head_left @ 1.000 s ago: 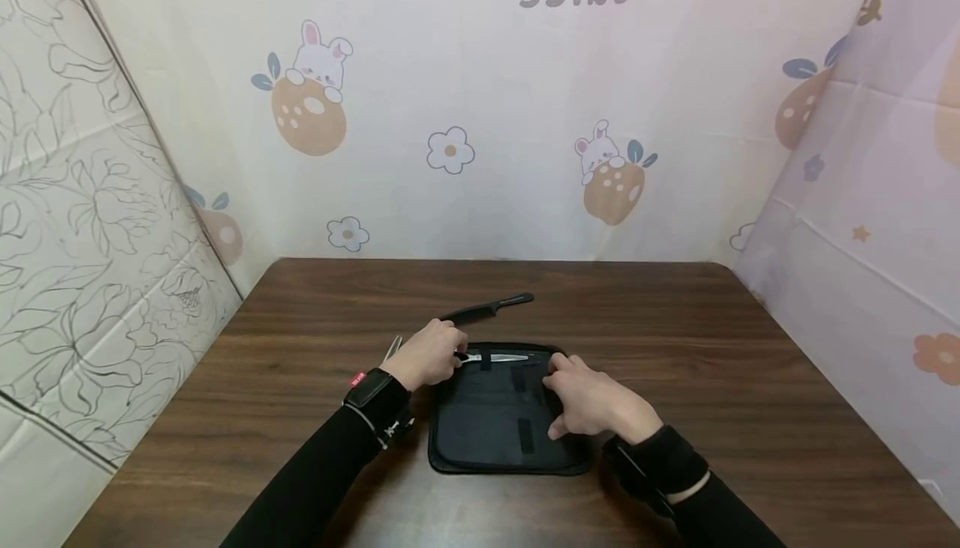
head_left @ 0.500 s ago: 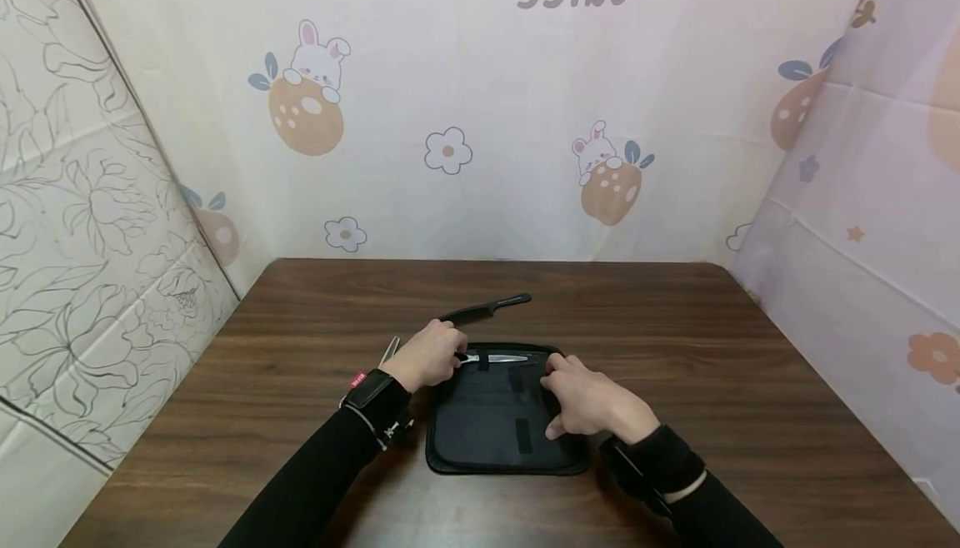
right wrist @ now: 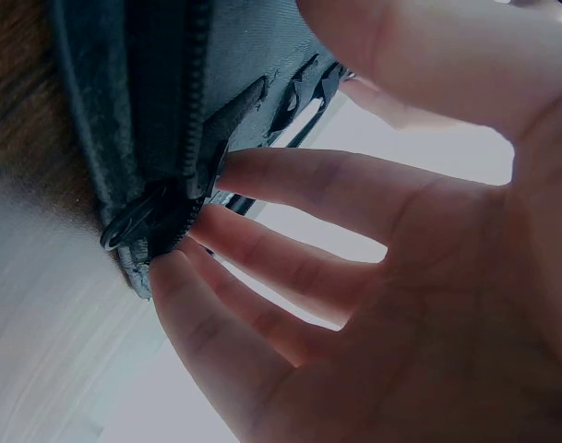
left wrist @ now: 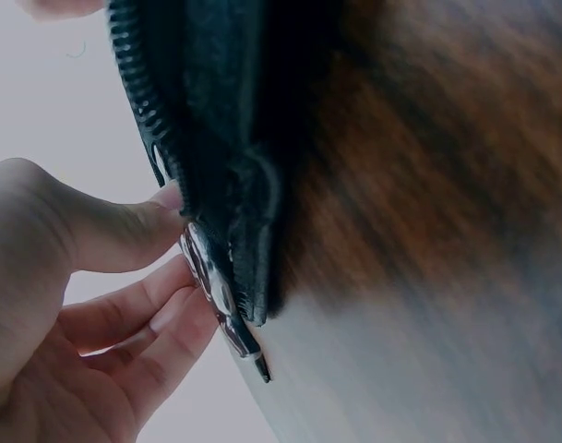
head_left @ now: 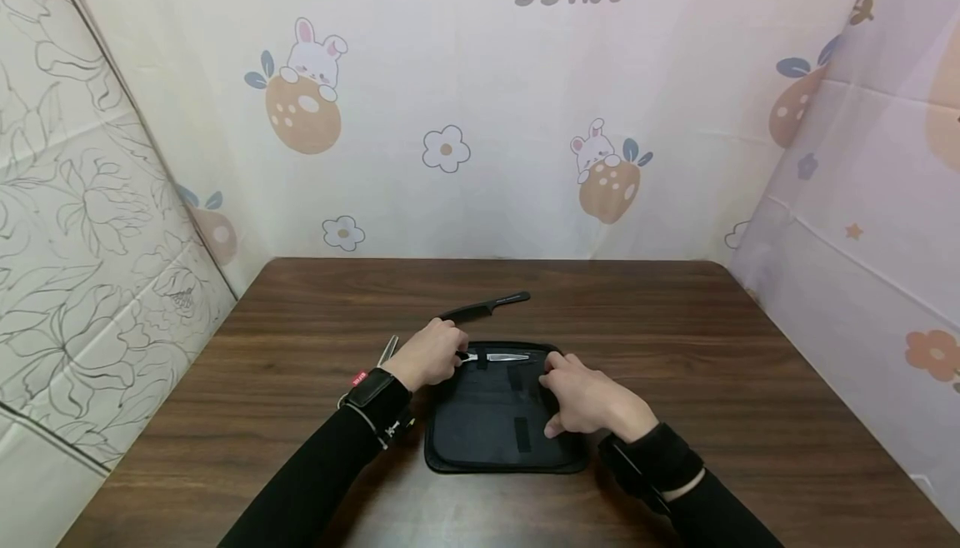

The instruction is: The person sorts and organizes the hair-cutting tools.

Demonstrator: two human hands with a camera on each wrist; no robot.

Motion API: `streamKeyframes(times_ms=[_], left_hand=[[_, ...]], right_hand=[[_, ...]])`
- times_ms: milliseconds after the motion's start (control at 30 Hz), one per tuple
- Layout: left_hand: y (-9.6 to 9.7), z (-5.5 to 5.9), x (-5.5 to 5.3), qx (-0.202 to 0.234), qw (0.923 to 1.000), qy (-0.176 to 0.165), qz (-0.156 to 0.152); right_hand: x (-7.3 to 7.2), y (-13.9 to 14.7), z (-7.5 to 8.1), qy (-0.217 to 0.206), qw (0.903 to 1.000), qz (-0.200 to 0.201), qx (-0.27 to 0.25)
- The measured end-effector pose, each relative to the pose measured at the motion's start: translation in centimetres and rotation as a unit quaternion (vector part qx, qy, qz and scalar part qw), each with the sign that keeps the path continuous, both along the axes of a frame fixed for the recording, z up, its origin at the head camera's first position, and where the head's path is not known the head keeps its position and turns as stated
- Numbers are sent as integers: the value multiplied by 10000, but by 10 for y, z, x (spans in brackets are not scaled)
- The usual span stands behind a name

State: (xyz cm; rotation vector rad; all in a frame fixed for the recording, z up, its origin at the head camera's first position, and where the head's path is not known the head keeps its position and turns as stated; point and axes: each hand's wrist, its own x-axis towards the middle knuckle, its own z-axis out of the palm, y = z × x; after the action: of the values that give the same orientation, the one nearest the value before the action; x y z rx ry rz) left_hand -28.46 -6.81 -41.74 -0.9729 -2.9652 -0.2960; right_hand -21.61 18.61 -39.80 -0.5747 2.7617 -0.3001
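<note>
A flat black zip case (head_left: 480,431) lies open on the table. Along its far edge, a pair of scissors (head_left: 507,357) lies with its silver blades under a dark elastic strap. My left hand (head_left: 429,355) pinches the scissors' handle end between thumb and fingers at the case's left edge; in the left wrist view the shiny handle (left wrist: 211,277) sticks out past the zip. My right hand (head_left: 588,398) rests on the case's right side. In the right wrist view its extended fingertips touch the zipped edge (right wrist: 196,208), with the thumb apart from them.
Beyond the case lies a black comb (head_left: 480,311), its left end close behind my left hand. A slim silver metal item (head_left: 389,350) shows partly behind my left wrist, its kind unclear. Printed cloth walls (head_left: 450,73) border the brown wooden table (head_left: 637,315).
Both hands keep their places on the scissors and the case. The whole head view has drifted slightly, with no visible movement of the objects on the table.
</note>
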Motion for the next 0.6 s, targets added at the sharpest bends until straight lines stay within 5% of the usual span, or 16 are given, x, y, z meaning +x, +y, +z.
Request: streamKeyframes(times_ms=[600], left_hand=[[5,1,0,-8,10000,-30,-5]], right_hand=[[0,0,0,13,10000,29,32]])
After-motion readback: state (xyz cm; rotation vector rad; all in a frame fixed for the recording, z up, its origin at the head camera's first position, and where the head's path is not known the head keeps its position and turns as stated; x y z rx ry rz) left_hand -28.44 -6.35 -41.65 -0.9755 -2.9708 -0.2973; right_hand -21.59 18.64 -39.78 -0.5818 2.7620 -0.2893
